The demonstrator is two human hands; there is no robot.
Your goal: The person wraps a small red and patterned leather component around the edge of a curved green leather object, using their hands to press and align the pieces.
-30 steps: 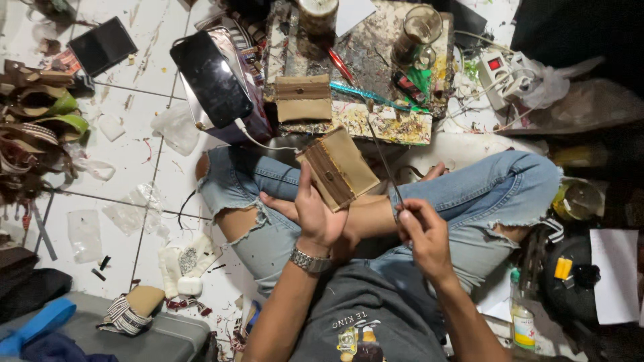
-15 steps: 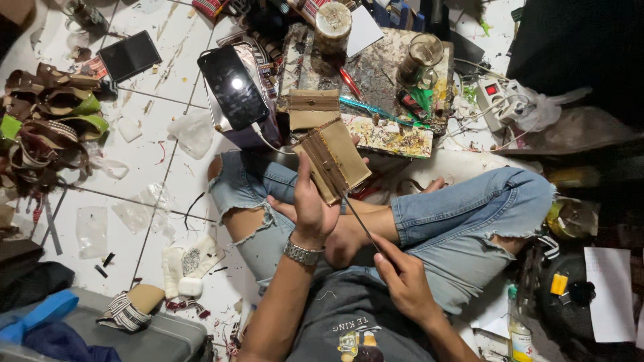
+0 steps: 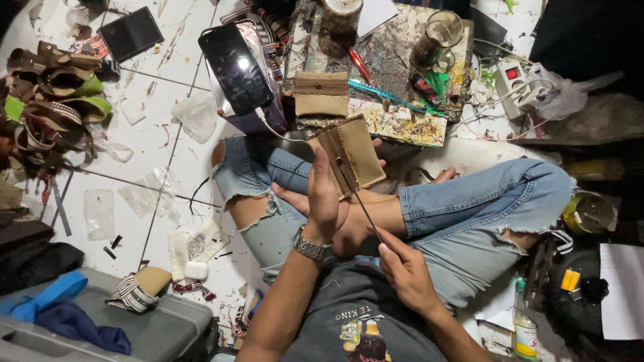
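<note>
I sit cross-legged on a tiled floor in torn blue jeans. My left hand (image 3: 324, 198), with a metal watch on its wrist, grips a tan leather wallet piece (image 3: 353, 154) and holds it up over my lap. My right hand (image 3: 406, 268) pinches a thin dark brush or tool (image 3: 359, 198) whose tip lies against the edge of the wallet piece. A second tan leather wallet (image 3: 321, 94) rests on a paint-splattered board (image 3: 396, 80) just beyond my knees.
A black phone (image 3: 235, 67) leans on a stand with a white cable. On the board stand a glass jar (image 3: 439, 37), a candle-like jar (image 3: 341, 15), a red pen and a teal tool. Sandals (image 3: 60, 90) are piled left, a power strip (image 3: 516, 80) lies right, and a grey case (image 3: 134, 328) lower left.
My right hand has dropped lower and brought the thin tool's tip up against the wallet piece's edge. The left hand has kept holding the piece.
</note>
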